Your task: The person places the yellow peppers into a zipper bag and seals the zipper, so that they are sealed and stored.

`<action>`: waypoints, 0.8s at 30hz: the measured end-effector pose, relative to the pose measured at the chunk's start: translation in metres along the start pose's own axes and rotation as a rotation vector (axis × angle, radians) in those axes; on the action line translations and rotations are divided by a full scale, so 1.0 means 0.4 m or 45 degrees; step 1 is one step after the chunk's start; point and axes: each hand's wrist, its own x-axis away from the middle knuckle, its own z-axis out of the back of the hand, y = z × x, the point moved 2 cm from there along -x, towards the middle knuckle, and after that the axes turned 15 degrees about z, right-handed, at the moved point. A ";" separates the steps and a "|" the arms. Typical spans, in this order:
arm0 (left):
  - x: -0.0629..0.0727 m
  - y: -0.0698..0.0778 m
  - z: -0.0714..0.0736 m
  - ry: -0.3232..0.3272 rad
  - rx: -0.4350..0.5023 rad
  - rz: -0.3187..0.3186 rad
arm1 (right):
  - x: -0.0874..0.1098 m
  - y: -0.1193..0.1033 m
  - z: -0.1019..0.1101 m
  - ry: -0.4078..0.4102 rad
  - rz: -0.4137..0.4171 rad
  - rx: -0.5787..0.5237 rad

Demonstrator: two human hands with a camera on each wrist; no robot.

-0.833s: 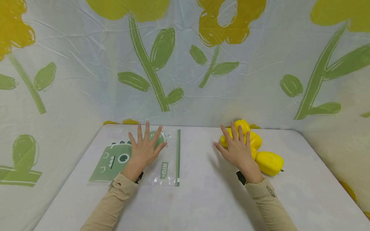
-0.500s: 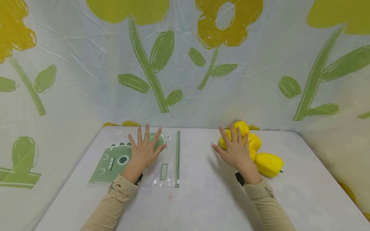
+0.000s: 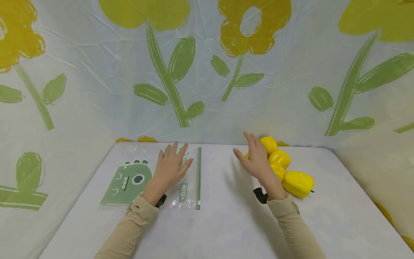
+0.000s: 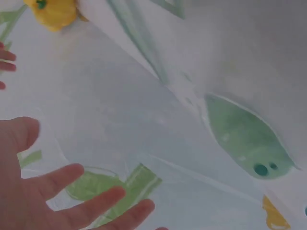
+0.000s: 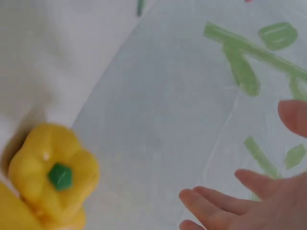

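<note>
My left hand [image 3: 169, 169], fingers spread, hovers over a clear zip bag [image 3: 191, 172] with a green monster print that lies flat on the table. Nothing is in that hand. On the right, my right hand [image 3: 257, 162] is raised with its fingers extended and its thumb apart, also holding nothing. Just beyond and beside it lie several yellow bell peppers [image 3: 298, 183], partly hidden behind the hand. One pepper [image 5: 55, 172] shows its green stem end in the right wrist view, apart from the fingers. The left wrist view shows the left fingers [image 4: 96, 206] spread in the air.
The white table [image 3: 207, 233] ends at the back against a hanging cloth [image 3: 207, 122] printed with yellow flowers and green leaves. The same cloth rises along the left and right sides. Dark bands sit on both wrists below beige sleeves [image 3: 288, 219].
Both hands have moved inward toward each other and turned, the right one with its fingers drawn closer together. More of the bag's print and of the peppers now shows. Bag and peppers stay put.
</note>
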 end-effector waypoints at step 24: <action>0.062 0.103 -0.113 -0.436 -0.189 0.094 | -0.009 -0.093 -0.310 -0.160 -0.495 -1.261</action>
